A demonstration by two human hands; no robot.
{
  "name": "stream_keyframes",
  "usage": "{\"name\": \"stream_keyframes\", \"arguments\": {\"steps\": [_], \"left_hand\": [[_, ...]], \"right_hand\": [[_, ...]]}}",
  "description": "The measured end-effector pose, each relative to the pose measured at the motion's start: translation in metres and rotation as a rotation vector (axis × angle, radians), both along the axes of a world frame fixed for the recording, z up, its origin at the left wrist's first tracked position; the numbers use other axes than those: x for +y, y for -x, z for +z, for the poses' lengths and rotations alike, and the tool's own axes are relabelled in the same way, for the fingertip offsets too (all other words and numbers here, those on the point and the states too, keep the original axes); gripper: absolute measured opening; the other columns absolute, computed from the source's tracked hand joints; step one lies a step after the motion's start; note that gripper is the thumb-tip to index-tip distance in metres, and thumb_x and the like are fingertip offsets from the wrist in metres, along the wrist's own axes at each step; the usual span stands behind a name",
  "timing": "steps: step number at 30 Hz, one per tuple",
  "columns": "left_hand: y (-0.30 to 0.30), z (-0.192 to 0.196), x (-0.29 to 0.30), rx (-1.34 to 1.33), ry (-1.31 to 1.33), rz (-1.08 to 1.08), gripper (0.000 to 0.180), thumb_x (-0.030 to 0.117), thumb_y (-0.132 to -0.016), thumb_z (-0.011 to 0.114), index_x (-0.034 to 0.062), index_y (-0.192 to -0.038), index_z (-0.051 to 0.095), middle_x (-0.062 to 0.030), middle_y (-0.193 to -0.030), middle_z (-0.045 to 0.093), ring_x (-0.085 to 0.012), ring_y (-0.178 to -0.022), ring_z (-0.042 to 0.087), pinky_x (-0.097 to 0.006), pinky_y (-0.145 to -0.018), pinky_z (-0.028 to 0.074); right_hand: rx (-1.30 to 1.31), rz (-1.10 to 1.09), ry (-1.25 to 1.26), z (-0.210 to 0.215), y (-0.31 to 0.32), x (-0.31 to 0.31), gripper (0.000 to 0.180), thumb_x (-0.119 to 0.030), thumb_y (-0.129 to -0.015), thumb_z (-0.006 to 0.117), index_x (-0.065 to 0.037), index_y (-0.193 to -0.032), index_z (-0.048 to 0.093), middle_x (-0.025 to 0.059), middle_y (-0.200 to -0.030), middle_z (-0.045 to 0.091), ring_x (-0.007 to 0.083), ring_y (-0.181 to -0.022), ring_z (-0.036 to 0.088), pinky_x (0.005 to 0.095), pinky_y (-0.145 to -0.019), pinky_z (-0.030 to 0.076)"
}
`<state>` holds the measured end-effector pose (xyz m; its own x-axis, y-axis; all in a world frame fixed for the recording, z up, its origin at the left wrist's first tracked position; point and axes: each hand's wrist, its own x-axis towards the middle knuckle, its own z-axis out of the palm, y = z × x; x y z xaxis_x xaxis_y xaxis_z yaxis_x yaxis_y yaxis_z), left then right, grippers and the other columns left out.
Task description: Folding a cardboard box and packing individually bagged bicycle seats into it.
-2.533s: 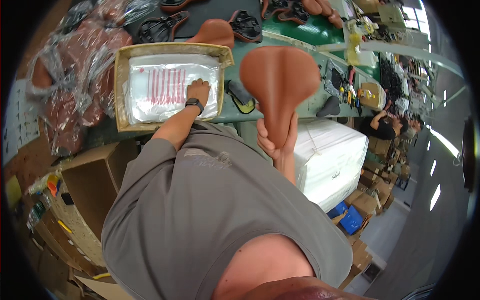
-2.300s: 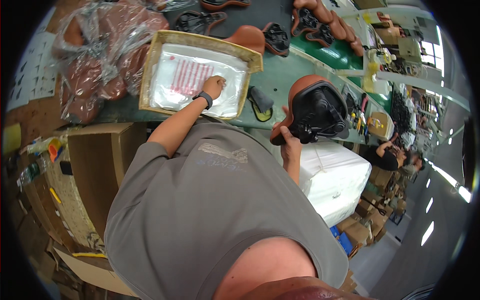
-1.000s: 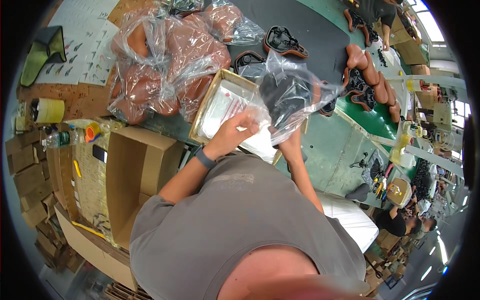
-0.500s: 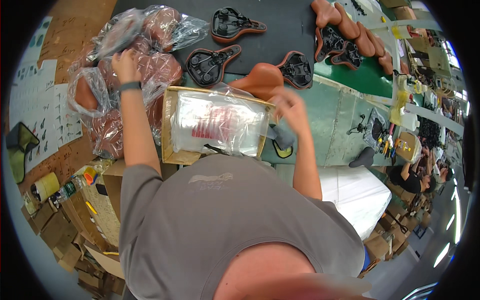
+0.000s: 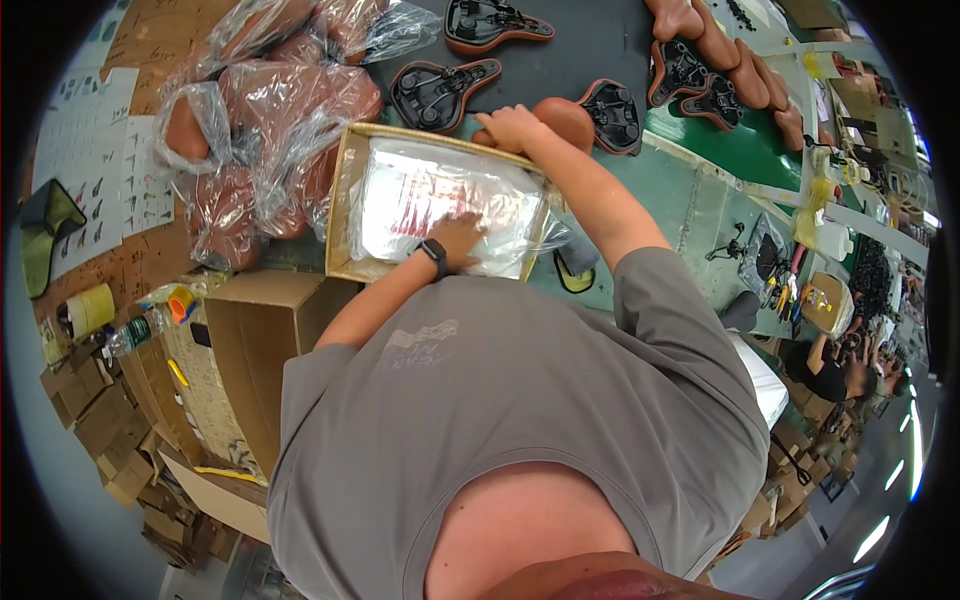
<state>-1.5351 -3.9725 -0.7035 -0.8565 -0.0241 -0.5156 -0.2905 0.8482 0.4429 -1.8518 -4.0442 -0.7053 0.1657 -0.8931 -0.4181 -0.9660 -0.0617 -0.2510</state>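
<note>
My left hand (image 5: 458, 242), with a dark watch at the wrist, lies on a stack of clear plastic bags (image 5: 400, 205); its fingers look stretched out and apart. The bags fill a shallow cardboard box (image 5: 345, 200) right in front of me. At the box's far edge, my right hand (image 5: 512, 130) is closed over the narrow end of a brown bicycle saddle (image 5: 565, 122), hiding that end. Another saddle (image 5: 610, 115) lies underside up beside it, and two more, a nearer one (image 5: 440, 93) and a farther one (image 5: 495, 24), lie beyond the box.
Bagged brown saddles (image 5: 290, 110) are heaped at the left. More saddles (image 5: 735, 70) stand in a row on the green surface at far right. An open carton (image 5: 255, 340) stands near my left side. Tools (image 5: 785, 280) and a co-worker (image 5: 835, 370) show at the right.
My left hand has come back from the bagged saddles at the left onto the bags in the box. My right hand has moved left and forward onto the brown saddle.
</note>
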Motion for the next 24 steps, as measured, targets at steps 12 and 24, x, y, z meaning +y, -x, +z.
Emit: {"name": "stream_keyframes", "arguments": {"steps": [12, 24], "left_hand": [[0.004, -0.016, 0.046, 0.298, -0.182, 0.239, 0.028, 0.028, -0.103, 0.073, 0.0032, -0.116, 0.072, -0.02, -0.11, 0.077, -0.0425, -0.102, 0.075, -0.053, -0.088, 0.061], [0.012, -0.107, 0.064, 0.194, -0.198, 0.408, 0.032, 0.036, -0.103, 0.072, 0.0087, -0.11, 0.087, -0.0174, -0.101, 0.083, -0.0394, -0.093, 0.078, -0.051, -0.083, 0.059]], "right_hand": [[-0.246, -1.329, 0.862, 0.135, -0.058, 0.393, 0.056, -0.035, -0.086, 0.099, 0.001, -0.116, 0.068, 0.0203, -0.114, 0.077, 0.0322, -0.106, 0.078, 0.0458, -0.086, 0.062], [-1.153, -2.141, 0.197, 0.022, -0.236, 0.516, 0.095, -0.035, -0.095, 0.089, -0.003, -0.166, 0.034, 0.0249, -0.136, 0.07, 0.0427, -0.114, 0.076, 0.0519, -0.086, 0.069]]}}
